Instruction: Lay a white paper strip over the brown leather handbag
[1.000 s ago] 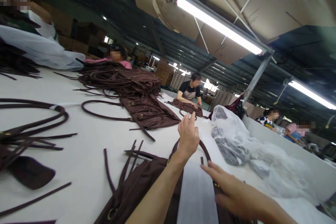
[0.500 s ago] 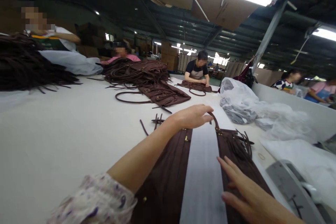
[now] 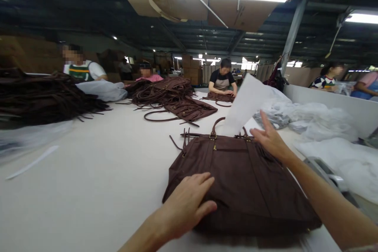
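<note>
Two hands on one brown handbag [image 3: 236, 181].
Your left hand [image 3: 186, 204] presses flat, grip apart; right hand [image 3: 270, 139] lifts a white sheet [image 3: 246, 104], fingers spread.

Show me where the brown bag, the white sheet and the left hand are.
brown bag [image 3: 236, 177], head view, middle of its front panel
white sheet [image 3: 246, 104], head view, middle of the raised sheet
left hand [image 3: 186, 204], head view, back of the hand

Open tabletop [image 3: 88, 173] left of bag [image 3: 236, 181]
</note>
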{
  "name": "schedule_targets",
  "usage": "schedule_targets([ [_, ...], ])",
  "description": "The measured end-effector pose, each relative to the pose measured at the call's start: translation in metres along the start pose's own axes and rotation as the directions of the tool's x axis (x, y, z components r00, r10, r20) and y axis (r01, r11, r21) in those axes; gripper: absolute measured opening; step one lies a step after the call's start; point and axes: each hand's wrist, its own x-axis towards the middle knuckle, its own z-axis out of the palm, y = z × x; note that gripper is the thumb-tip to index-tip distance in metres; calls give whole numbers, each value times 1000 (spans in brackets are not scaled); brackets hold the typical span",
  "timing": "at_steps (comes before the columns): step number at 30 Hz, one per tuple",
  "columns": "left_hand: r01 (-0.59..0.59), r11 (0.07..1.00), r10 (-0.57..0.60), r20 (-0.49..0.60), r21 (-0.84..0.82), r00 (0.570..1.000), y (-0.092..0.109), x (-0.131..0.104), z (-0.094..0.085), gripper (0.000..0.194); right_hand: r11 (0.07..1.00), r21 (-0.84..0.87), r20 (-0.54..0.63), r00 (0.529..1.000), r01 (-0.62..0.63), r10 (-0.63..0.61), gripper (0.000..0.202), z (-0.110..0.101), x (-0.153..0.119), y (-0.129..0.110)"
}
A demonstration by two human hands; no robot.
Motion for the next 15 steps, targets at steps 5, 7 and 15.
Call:
schedule_targets([
  [5,-49,994,56,-69,97,996,10,-3,36,57,888,-436,399,916,150,41,56,-3,-113,10],
  [7,-80,986,96,-108,143,990,3,-2,49,55,786,-532,489,872,314,-17,55,-3,-156,13],
  [15,-228,905,341,-292,358,893,-29,14,74,27,328,-720,405,754,612,-518,68,17,-194,27],
])
